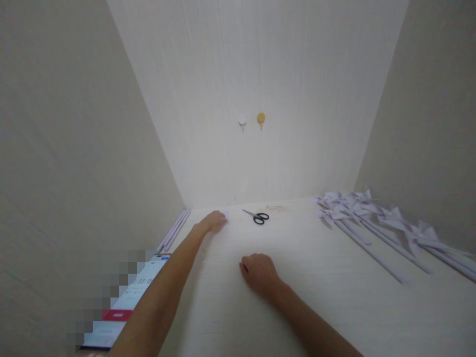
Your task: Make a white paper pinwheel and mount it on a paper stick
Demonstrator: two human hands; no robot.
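Observation:
My left hand [214,221] reaches to the far left part of the white table, fingers bent down and closed at a small pale lilac piece of paper [225,215]. Most of that paper is hidden by the fingers. Closer to me, my right hand [260,271] rests on the table in a loose fist, and nothing shows in it. Beyond it lie scissors [256,216] with black handles, their blades pointing left, apart from both hands.
Pale rolled paper sticks [174,229] lie along the left wall. A lit phone [130,302] is at the lower left, partly behind my forearm. At right lie several paper pinwheels [338,212] on sticks. Two hooks, white [242,122] and yellow [261,118], are on the back wall.

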